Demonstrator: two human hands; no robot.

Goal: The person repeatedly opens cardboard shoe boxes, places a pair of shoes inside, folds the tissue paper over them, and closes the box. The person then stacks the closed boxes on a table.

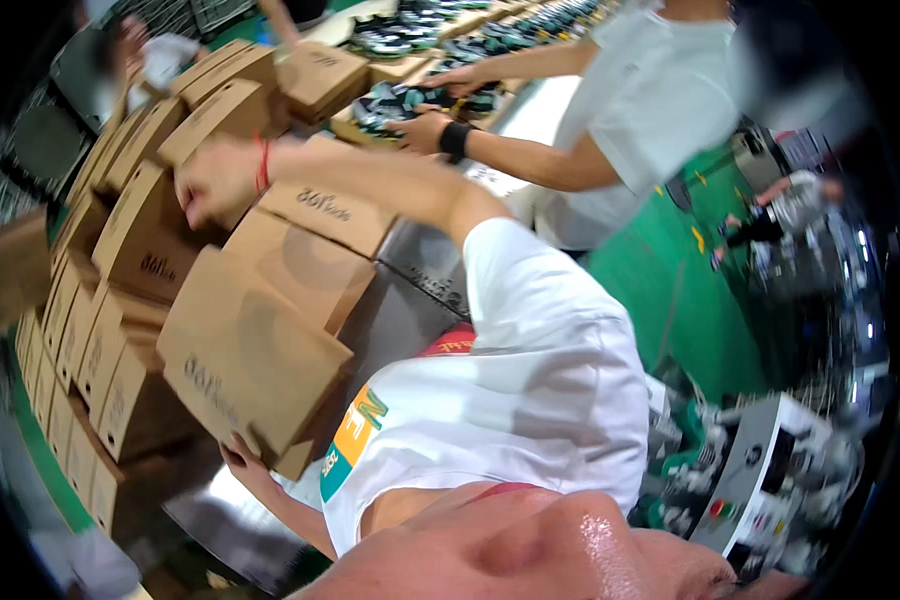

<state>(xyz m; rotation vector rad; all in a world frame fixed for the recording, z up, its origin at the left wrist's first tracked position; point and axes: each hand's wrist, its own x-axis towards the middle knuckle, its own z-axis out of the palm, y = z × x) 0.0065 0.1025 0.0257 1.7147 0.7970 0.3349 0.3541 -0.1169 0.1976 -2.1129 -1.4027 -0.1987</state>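
A brown cardboard shoebox (245,350) is tilted in front of my chest. My left hand (242,458) grips its lower edge, with the thumb against the side and the other fingers mostly hidden. My right arm reaches across to the far left, a red cord round its wrist. Blurred by motion, my right hand (210,188) is over the stacked shoeboxes, closest to an upright shoebox (140,235); its finger positions are unclear. Another shoebox (310,265) lies just beyond the held one.
Several rows of stacked shoeboxes (85,330) fill the left side. Across from me, a co-worker in a white shirt (660,90) handles a dark green and white shoe (385,108). More shoes (530,40) line the far table. Green floor (660,290) and machinery (760,470) are at right.
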